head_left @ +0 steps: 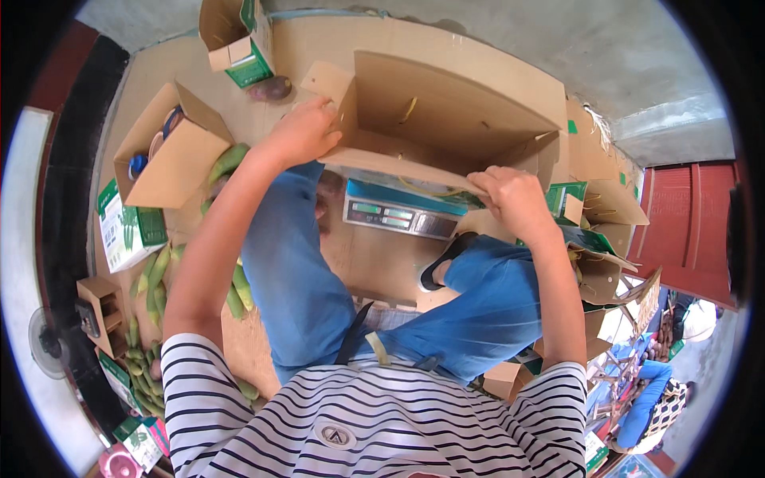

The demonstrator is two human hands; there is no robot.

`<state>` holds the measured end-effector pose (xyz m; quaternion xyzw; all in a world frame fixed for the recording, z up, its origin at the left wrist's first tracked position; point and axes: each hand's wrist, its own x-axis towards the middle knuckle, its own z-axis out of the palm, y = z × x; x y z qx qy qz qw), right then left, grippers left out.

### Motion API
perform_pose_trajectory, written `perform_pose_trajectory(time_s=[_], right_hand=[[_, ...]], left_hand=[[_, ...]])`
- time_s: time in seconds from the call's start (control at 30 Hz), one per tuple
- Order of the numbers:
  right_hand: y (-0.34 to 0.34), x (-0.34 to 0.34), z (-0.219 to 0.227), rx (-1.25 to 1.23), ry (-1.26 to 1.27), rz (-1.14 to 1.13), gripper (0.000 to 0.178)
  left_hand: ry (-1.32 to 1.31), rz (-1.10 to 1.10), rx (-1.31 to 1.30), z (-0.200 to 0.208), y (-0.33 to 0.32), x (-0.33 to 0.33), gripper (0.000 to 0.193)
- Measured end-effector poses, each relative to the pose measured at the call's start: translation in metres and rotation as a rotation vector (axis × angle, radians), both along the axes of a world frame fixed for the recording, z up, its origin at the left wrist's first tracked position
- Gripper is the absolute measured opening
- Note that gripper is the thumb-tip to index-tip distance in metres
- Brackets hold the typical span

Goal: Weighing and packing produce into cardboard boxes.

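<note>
A large cardboard box (446, 99) stands with its top open in front of me, above a digital weighing scale (405, 219) with a blue top and green displays. My left hand (307, 131) is closed on the box's left rim, by a raised side flap. At the near right corner, my right hand (514, 195) grips the rim with fingers curled over the edge. A yellow strap (409, 110) shows on the box's far inner wall. The near wall and my hands hide part of the inside.
Around me are an open carton (179, 147) with a blue-capped item, a green-and-white carton (131, 227), and long green vegetables (151, 287). A purplish produce item (271, 88) lies by another carton (235, 44). More cartons (598, 255) stand at right; a person (649, 406) is beyond.
</note>
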<state>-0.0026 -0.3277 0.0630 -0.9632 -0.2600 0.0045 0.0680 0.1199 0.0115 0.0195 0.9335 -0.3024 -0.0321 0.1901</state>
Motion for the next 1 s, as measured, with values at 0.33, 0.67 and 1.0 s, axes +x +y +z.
perform_pose_trajectory(time_s=[0.33,0.67,1.0], right_hand=[[0.006,0.0,0.008,0.066,0.016,-0.07,0.01],[0.032,0.003,0.021,0.121,-0.021,-0.113,0.014],[0.049,0.008,0.017,0.13,-0.015,-0.148,0.014]], left_hand=[[0.167,0.535,-1.015,-0.029,0.092,-0.038,0.027],[0.335,0.923,-0.088,-0.23,0.163,-0.244,0.041],[0.423,1.114,-0.192,-0.227,0.114,-0.117,0.073]])
